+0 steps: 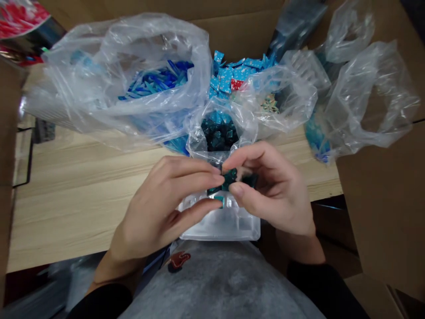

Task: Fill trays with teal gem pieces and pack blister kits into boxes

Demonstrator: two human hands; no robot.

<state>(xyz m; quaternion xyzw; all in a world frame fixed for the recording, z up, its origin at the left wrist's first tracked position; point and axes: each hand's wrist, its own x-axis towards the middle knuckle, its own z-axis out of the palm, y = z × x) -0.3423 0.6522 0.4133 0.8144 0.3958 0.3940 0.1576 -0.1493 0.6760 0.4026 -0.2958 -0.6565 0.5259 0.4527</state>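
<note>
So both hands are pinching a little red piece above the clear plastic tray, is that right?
Not quite: the piece isn't red. The head view shows the left hand and the right hand pinching a little dark teal piece above the clear plastic tray.

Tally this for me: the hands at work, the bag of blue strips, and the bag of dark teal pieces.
Hands: 2 (left hand, right hand)
Clear plastic bag of blue strips: 1
Clear plastic bag of dark teal pieces: 1
Total: 4
</note>
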